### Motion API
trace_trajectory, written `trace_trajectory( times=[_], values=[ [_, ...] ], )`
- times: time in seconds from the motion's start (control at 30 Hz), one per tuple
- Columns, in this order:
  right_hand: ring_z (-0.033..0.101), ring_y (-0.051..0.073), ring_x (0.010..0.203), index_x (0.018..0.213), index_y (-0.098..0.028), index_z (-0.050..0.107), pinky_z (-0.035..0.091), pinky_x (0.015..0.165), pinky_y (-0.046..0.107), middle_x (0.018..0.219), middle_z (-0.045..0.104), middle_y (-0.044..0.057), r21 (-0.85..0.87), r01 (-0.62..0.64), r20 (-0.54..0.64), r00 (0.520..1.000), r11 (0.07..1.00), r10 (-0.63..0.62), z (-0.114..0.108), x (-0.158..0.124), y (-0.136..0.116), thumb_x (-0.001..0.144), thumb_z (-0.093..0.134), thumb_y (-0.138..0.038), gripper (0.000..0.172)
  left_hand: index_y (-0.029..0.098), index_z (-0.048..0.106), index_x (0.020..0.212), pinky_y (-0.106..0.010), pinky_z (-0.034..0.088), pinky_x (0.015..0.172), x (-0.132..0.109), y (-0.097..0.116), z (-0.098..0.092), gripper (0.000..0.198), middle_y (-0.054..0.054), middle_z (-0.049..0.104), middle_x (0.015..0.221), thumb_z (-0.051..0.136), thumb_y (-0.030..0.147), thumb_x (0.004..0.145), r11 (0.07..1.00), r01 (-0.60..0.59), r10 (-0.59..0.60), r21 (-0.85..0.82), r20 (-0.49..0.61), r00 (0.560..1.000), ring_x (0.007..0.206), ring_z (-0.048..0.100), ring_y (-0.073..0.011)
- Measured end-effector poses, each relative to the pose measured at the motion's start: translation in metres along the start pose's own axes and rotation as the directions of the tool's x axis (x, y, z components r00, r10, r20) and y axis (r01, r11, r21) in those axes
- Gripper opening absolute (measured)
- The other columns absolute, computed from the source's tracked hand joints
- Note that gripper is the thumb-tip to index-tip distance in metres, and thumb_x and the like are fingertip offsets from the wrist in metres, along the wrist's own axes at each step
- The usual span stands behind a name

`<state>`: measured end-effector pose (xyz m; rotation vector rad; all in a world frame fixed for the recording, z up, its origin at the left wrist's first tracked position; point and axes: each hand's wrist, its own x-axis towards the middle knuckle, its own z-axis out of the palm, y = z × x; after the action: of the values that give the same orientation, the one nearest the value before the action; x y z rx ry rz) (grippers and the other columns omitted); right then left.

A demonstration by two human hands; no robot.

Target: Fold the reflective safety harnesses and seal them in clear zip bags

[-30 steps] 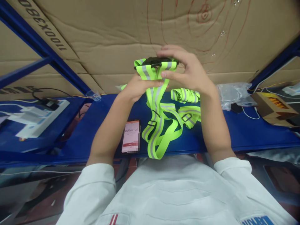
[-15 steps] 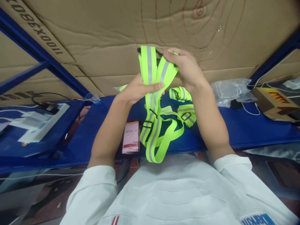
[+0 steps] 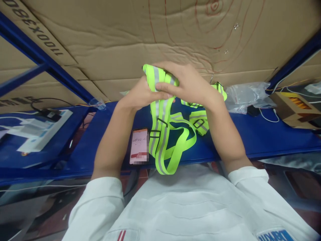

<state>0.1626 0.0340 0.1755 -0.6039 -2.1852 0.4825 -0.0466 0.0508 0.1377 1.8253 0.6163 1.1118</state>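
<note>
A neon-yellow reflective strap harness (image 3: 164,134) with grey stripes and black buckles hangs from both hands. My left hand (image 3: 140,93) is closed around its bundled upper straps, thumb lying across them. From the right and above, my right hand (image 3: 185,83) grips the same folded top, its thumb on the front and its fingers behind. Below, the loose loops droop to the front edge of the blue shelf (image 3: 233,140). Behind my right wrist lie more rolled reflective straps (image 3: 200,123), partly hidden by the arm.
A phone (image 3: 139,145) showing a timer lies left of the straps. Clear plastic bags (image 3: 248,97) and an open cardboard box (image 3: 296,108) sit to the right. At left are a power strip (image 3: 47,130) with cables and a blue post. Cardboard (image 3: 112,36) walls the back.
My right hand has moved left and down, folding the upper straps over toward my left hand. The top of the bundle now sits lower and more compact.
</note>
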Motion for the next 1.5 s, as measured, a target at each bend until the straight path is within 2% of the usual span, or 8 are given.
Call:
trace_trajectory(
  times=[0.27,0.5,0.67,0.8,0.93,1.07,1.3,1.5],
  values=[
    [0.068,0.023,0.087,0.110,-0.023,0.069,0.049,0.091,0.035,0.103,0.073,0.004,-0.216,-0.029,-0.214,0.977,0.976,-0.018,-0.001,0.002,-0.011,0.114,0.054,-0.047,0.028,0.018,0.076,0.103,-0.043,0.070,0.076,0.003,-0.001,0.013,0.057,-0.005,0.076,0.087,0.104,0.054,0.068,0.936,0.126,-0.122,-0.328,0.032,0.992,0.077,0.079,-0.0272],
    [0.039,0.019,0.069,0.071,-0.026,0.028,0.039,0.078,0.036,0.070,0.041,0.000,-0.390,-0.112,-0.267,0.964,0.914,0.004,-0.004,0.006,-0.016,0.116,0.050,-0.049,0.055,0.016,0.076,0.103,-0.037,0.068,0.076,-0.007,0.015,0.006,0.057,-0.008,0.079,0.093,0.102,0.059,0.075,0.988,0.153,-0.157,0.035,0.164,0.974,0.083,0.080,-0.0270],
    [0.032,0.020,0.069,0.068,-0.027,0.028,0.038,0.074,0.035,0.069,0.030,0.000,-0.345,-0.143,-0.313,0.949,0.928,0.030,-0.003,0.007,-0.017,0.114,0.053,-0.054,0.059,0.017,0.079,0.102,-0.035,0.068,0.080,-0.004,0.011,-0.003,0.051,-0.006,0.079,0.089,0.099,0.057,0.077,0.980,0.150,-0.177,0.130,0.233,0.956,0.087,0.080,-0.0266],
    [0.027,0.016,0.066,0.064,-0.025,0.032,0.030,0.065,0.032,0.068,0.028,-0.002,-0.054,-0.175,-0.347,0.926,0.983,0.146,-0.004,0.005,-0.016,0.111,0.060,-0.046,0.058,0.018,0.076,0.099,-0.034,0.067,0.076,-0.001,0.005,-0.003,0.052,-0.006,0.078,0.086,0.101,0.056,0.074,0.985,0.125,-0.148,0.117,0.224,0.963,0.079,0.078,-0.0239],
    [0.047,0.016,0.063,0.076,-0.024,0.060,0.035,0.058,0.030,0.073,0.057,0.001,0.374,-0.257,-0.232,0.904,0.891,0.358,-0.004,0.008,0.001,0.105,0.067,-0.047,0.038,0.016,0.076,0.099,-0.039,0.067,0.084,-0.005,0.015,0.008,0.052,-0.008,0.076,0.087,0.098,0.059,0.079,0.991,0.019,-0.045,0.129,0.203,0.978,0.087,0.077,-0.0270],
    [0.066,0.018,0.090,0.099,-0.023,0.071,0.054,0.081,0.029,0.102,0.076,0.003,0.102,-0.091,-0.395,0.910,0.991,0.124,-0.003,0.011,0.014,0.102,0.066,-0.027,0.007,0.015,0.074,0.102,-0.041,0.065,0.092,-0.008,0.021,0.016,0.054,-0.008,0.075,0.092,0.097,0.059,0.081,0.991,-0.005,-0.013,0.137,0.132,0.991,0.096,0.076,-0.0294],
    [0.055,0.028,0.152,0.155,-0.027,0.064,0.043,0.133,0.042,0.163,0.062,0.003,-0.264,-0.047,0.083,0.994,0.964,0.071,-0.007,-0.002,0.005,0.098,0.074,-0.061,0.067,0.017,0.076,0.102,-0.038,0.063,0.080,0.003,0.002,0.001,0.058,-0.008,0.078,0.096,0.105,0.051,0.066,0.991,0.000,-0.012,0.135,0.090,0.996,0.088,0.072,-0.0242],
    [0.051,0.032,0.156,0.160,-0.029,0.061,0.041,0.136,0.050,0.166,0.060,0.001,-0.331,-0.040,0.025,0.998,0.943,0.051,0.002,0.003,0.011,0.098,0.073,-0.053,0.067,0.018,0.077,0.098,-0.040,0.064,0.093,0.003,0.006,0.001,0.047,-0.006,0.080,0.094,0.104,0.039,0.066,0.996,0.003,-0.010,0.089,0.081,0.997,0.097,0.077,-0.0278]
  ],
)
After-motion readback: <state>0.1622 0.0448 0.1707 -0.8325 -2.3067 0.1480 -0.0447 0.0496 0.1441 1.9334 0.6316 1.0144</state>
